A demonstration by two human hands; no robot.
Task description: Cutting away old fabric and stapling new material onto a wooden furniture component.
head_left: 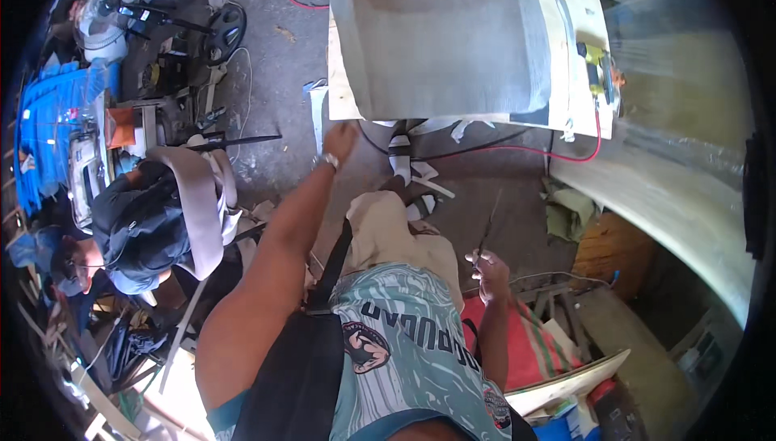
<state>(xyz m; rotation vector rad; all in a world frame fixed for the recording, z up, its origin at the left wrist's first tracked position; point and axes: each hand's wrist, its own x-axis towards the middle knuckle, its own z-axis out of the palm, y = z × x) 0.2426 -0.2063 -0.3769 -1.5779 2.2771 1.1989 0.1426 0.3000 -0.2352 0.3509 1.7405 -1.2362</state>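
Observation:
My left hand [339, 142] is at the near left edge of a pale board [343, 100], its arm stretched forward. Its fingers look curled together; whatever may be in them is hidden. Over most of the board lies a grey, fabric-like sheet [444, 45]. Lower down, beside my right hip, my right hand [491, 271] is closed around a long, thin, dark pointed tool [488, 227]. Its tip points forward, away from me, and its exact kind is too small to tell.
A yellow-green tool [596, 69] with a red hose [517, 148] lies at the board's right edge. Clear plastic sheeting [679, 77] hangs at right. At left, a person [137, 223] bends near blue material [61, 126]. Scraps and cords litter the floor. Red striped cloth [525, 344] lies by my right arm.

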